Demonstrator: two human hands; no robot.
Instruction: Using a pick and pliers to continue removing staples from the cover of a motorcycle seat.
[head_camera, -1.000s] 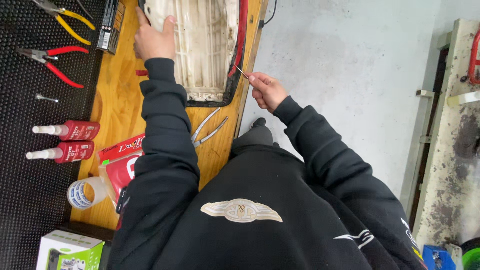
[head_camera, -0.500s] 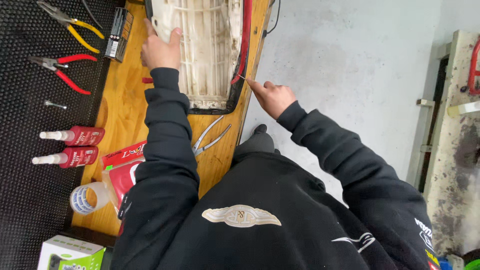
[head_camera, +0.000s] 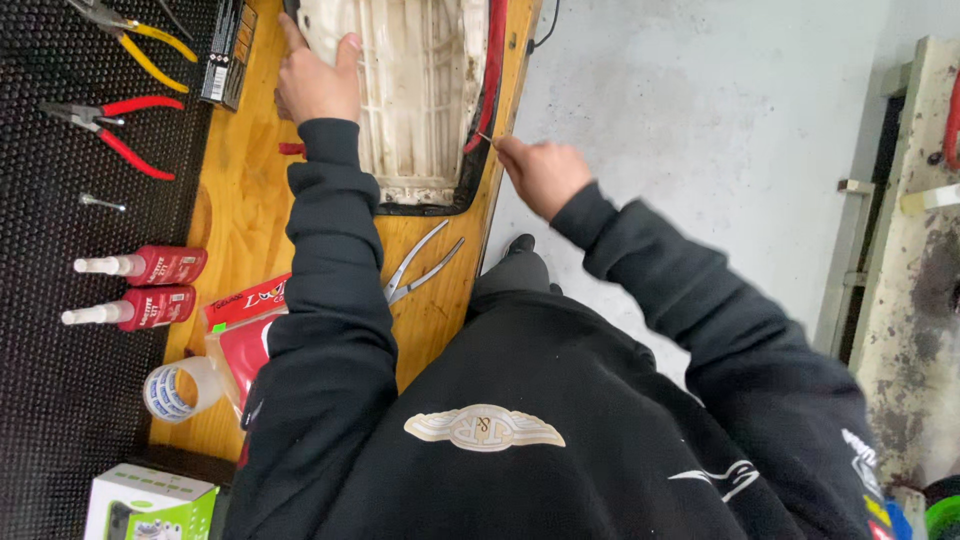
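Observation:
A dirty white ribbed plastic housing with a black rim and a red strip along one side lies on the wooden bench. My left hand rests flat on its left edge, fingers spread against it. My right hand sits at the bench's right edge, pinching a small thin metal piece whose tip touches the housing's red strip. Both arms wear black sleeves.
Silver forceps lie on the bench near me. On the black mat to the left lie red-handled pliers, yellow-handled pliers, two red bottles, a tape roll and a green-white box. Grey concrete floor is on the right.
The view shifted downward. My left hand stayed on the housing's left edge. My right hand kept the thin metal piece at the red strip, moving slightly along the housing's side.

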